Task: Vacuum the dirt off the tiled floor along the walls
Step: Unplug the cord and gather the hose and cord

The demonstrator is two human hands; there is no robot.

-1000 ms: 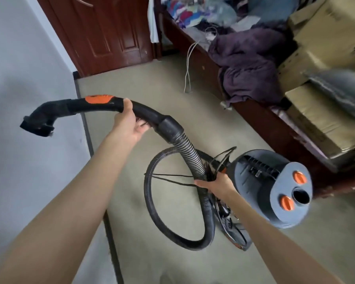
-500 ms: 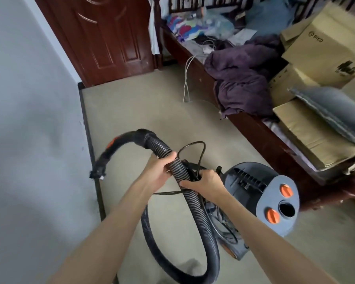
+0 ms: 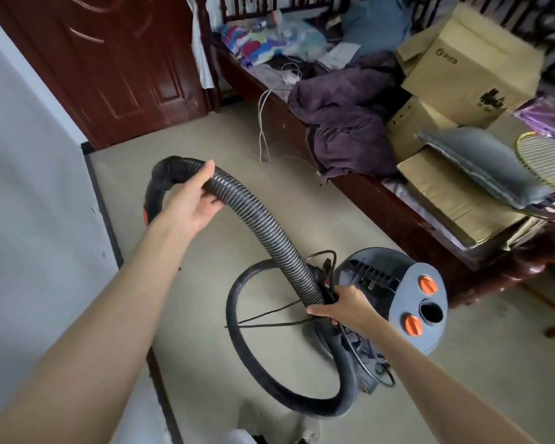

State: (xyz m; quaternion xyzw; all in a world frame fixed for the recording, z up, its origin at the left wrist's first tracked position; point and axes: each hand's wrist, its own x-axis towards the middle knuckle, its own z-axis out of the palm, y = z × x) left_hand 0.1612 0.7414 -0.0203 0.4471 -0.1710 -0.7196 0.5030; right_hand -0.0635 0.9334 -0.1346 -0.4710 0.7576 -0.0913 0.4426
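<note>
Plainly the person is readying the vacuum rather than cleaning yet: the left hand (image 3: 191,201) is curled around the ribbed black hose (image 3: 269,232) just behind its curved handle end (image 3: 161,184), which bends down toward the grey wall (image 3: 29,187), while the right hand (image 3: 343,307) grips the lower hose together with strands of the black power cord (image 3: 269,318) beside the grey canister (image 3: 394,302). The canister appears to be held up off the beige tiled floor (image 3: 161,142), and a loop of hose hangs beneath it with the cord crossing through. To do this step well, the cord should probably be freed from the loop before the hose is drawn out, so nothing snags; the canister would sit best on the floor near the dark skirting (image 3: 104,206), leaving slack for the handle end to reach the floor edge. The white cable (image 3: 263,129) hanging from the cluttered bed (image 3: 382,200) is a thing to steer clear of
</note>
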